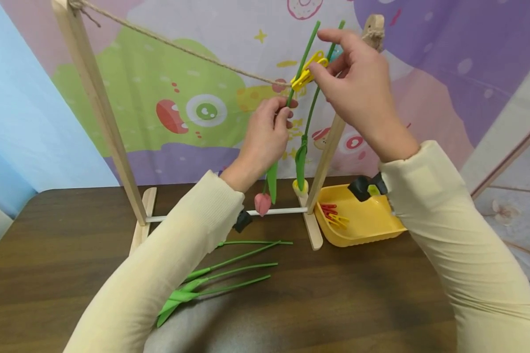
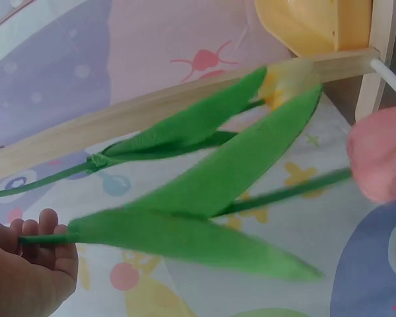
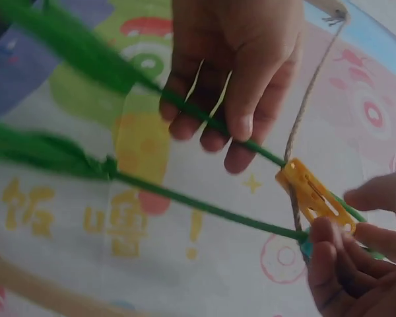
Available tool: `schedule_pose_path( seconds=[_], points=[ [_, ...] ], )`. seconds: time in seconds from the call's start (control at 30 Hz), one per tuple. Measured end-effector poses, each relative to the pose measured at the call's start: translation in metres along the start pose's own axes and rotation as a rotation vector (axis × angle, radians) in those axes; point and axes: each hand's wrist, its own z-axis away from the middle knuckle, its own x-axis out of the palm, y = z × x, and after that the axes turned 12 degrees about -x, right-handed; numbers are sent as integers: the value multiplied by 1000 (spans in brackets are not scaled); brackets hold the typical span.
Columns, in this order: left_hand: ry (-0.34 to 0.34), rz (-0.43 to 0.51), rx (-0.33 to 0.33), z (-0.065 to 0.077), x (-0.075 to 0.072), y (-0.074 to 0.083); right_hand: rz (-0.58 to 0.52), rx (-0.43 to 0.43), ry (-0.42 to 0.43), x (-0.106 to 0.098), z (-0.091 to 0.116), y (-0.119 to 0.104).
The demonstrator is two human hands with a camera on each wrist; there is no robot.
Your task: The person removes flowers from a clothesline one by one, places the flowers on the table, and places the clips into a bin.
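My left hand [image 1: 267, 132] pinches the green stem of a pink artificial tulip [image 1: 262, 203], which hangs head down. A yellow clothespin [image 1: 303, 78] clips that stem to the twine [image 1: 181, 50]. My right hand [image 1: 362, 88] is at the clothespin's handle end, thumb touching it and index finger spread away. In the right wrist view, the clothespin [image 3: 315, 193] sits across twine and stem. Beside it a pale yellow tulip [image 1: 300, 186] hangs head down, held by a blue clothespin [image 3: 307, 248] partly hidden by my right fingers.
A wooden frame [image 1: 99, 108] with a white bottom rod [image 1: 284, 211] stands on the brown table [image 1: 335, 304]. Several green-stemmed flowers [image 1: 229, 284] lie in front, partly behind my left sleeve. The yellow tray [image 1: 366, 230] at right contains red and yellow clothespins [image 1: 333, 215]. Behind hangs a patterned cloth.
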Motion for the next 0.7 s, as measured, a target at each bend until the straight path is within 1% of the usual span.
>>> schedule_pose_path(
  seconds=[0.07,0.13,0.2,0.3,0.43,0.6,0.7],
  points=[
    [-8,8,-4,0,0,0,106,-11,-65,0,1,-1],
    [-14,20,-5,0,0,0,185,-24,-124,0,1,-1],
    [-18,29,-6,0,0,0,227,-27,-166,0,0,-2],
    [-22,41,-8,0,0,1,249,-24,-206,-1,0,-2],
    [-28,51,-22,1,1,2,194,17,-247,-6,-3,1],
    [-26,51,-33,1,3,4,70,111,-297,-18,-9,3],
    [-29,48,-30,1,3,4,-12,164,-308,-21,-11,3]
  ],
)
